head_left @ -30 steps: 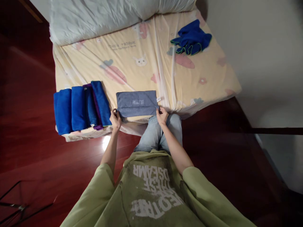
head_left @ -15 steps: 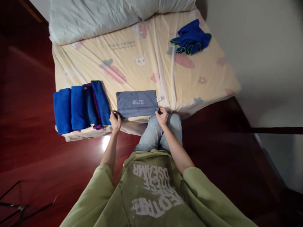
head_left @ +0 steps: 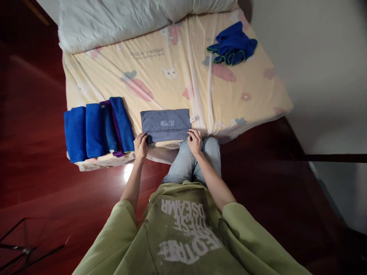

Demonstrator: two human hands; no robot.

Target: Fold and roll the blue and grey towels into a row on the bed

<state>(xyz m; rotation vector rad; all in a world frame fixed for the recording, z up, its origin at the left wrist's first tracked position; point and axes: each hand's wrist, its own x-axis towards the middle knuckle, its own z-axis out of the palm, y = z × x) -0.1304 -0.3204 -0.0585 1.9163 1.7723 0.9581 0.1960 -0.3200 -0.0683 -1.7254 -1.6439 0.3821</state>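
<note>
A grey towel (head_left: 166,119) with white lettering lies folded at the near edge of the bed, a strip along its near side turned over. My left hand (head_left: 140,147) grips its near left corner, fingertips curled on the fold. At the opposite near corner my right hand (head_left: 195,141) holds the cloth between thumb and fingers. The undersides of both grips are hidden. Just left of my left hand stands a row of rolled or folded towels, with a blue towel (head_left: 122,122) at its right end and a purple towel (head_left: 115,128) beside it.
A crumpled blue cloth (head_left: 233,44) with green edging lies at the far right of the bed. A pale quilt (head_left: 120,23) is bunched along the back of the patterned sheet (head_left: 172,88). On the floor at lower left stands a black metal stand (head_left: 25,250).
Both hands have shifted slightly, their fingers reaching further over the towel's near corners. The folded strip on the near side lies flatter. The other towels stay put.
</note>
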